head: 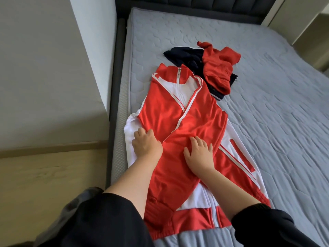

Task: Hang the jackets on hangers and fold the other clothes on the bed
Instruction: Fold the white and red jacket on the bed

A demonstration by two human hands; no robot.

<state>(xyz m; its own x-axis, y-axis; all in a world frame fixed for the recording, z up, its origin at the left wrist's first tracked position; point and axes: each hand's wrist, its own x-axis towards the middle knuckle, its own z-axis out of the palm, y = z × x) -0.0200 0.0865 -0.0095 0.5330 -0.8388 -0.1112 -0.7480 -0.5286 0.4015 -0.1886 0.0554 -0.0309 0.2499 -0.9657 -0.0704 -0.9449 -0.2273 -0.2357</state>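
A red and white zip jacket lies flat, front up, on the left side of the grey mattress, with both sleeves folded across its front. My left hand presses on its left side where red cloth meets white, fingers spread. My right hand lies flat on the red sleeve at the middle, fingers straight. Beyond the collar sits a crumpled red garment on top of a dark navy one.
A dark padded bed frame runs along the left edge, with the headboard at the far end. A white wall and wooden floor lie left of the bed. The mattress's right half is bare grey quilting.
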